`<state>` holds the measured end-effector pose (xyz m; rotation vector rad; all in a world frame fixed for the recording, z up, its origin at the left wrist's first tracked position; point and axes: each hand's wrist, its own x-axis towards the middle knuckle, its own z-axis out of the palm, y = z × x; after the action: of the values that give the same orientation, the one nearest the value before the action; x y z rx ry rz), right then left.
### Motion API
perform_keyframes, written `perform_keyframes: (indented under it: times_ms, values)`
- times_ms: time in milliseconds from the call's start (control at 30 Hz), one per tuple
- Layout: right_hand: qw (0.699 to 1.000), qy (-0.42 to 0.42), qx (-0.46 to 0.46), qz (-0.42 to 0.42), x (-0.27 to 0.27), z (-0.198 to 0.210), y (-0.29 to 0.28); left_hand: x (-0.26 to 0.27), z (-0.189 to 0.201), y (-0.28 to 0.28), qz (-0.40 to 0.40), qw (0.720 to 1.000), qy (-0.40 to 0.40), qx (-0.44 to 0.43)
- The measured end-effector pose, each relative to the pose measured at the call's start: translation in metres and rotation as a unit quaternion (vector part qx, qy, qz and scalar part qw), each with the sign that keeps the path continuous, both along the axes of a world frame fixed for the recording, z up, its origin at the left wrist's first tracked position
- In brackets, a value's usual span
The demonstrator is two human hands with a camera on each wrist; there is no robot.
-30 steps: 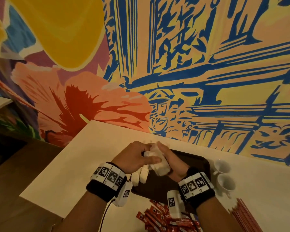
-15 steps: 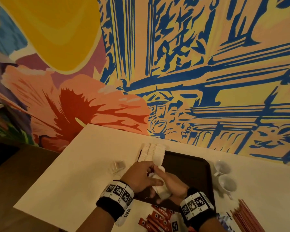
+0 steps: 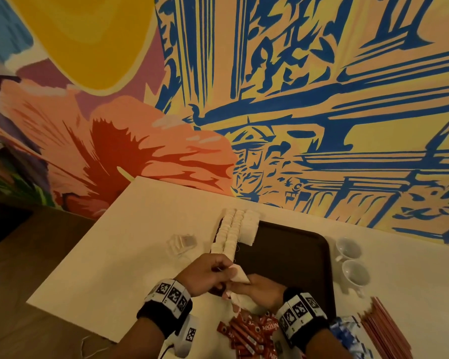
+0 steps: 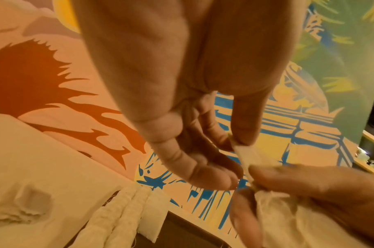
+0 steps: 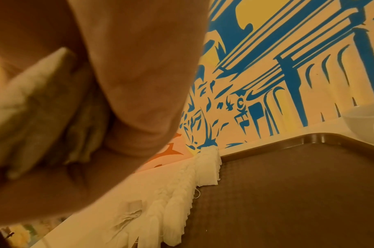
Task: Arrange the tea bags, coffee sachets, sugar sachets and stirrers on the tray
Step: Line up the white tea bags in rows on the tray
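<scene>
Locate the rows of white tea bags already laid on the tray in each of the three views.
Head: rows of tea bags along the tray's far-left edge, beyond both hands.
Left wrist: bottom centre-left, below the left hand.
Right wrist: lower centre, running diagonally along the tray's left edge.
Shared landmark: the dark brown tray they lie on.

A black fabric wristband (image 3: 163,316) is worn just behind the left hand (image 3: 205,274), topped by a row of white blocks printed with black square-code markers (image 3: 171,294). A white camera housing (image 3: 187,338) with one more marker is hung beneath it, a thin cable trailing off. The same black band with white marker blocks (image 3: 300,313) is worn behind the right hand (image 3: 259,291). Forearms are left bare.
</scene>
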<state>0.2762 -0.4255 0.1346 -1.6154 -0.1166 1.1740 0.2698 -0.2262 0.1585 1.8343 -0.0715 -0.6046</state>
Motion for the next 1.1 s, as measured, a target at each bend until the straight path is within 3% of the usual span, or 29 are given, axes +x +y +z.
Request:
perform_keyframes:
  times_ms: [167, 300, 467, 600, 833, 1100]
  values:
    - [1.0, 0.018, 0.006, -0.022, 0.011, -0.014, -0.002, 0.019, -0.004, 0.01, 0.067, 0.995, 0.02, -0.075]
    - [0.995, 0.025, -0.03, -0.096, 0.025, -0.016, -0.003, 0.042, -0.005, 0.018, 0.128, 0.989, -0.004, -0.073]
    - [0.964, 0.03, -0.068, -0.257, 0.048, -0.028, -0.01, 0.091, -0.031, 0.044, 0.202, 0.978, -0.042, -0.019]
    - [0.942, 0.045, -0.089, -0.32, 0.062, -0.037, -0.015, 0.132, -0.068, 0.062, 0.226, 0.969, -0.062, 0.074]
    - [0.941, 0.071, -0.098, -0.316, 0.069, -0.045, -0.011, 0.175, -0.119, 0.061, 0.091, 0.967, -0.042, 0.234]
    - [0.938, 0.095, -0.126, -0.308, 0.08, -0.056, -0.003, 0.199, -0.146, 0.048, -0.1, 0.951, 0.012, 0.293]
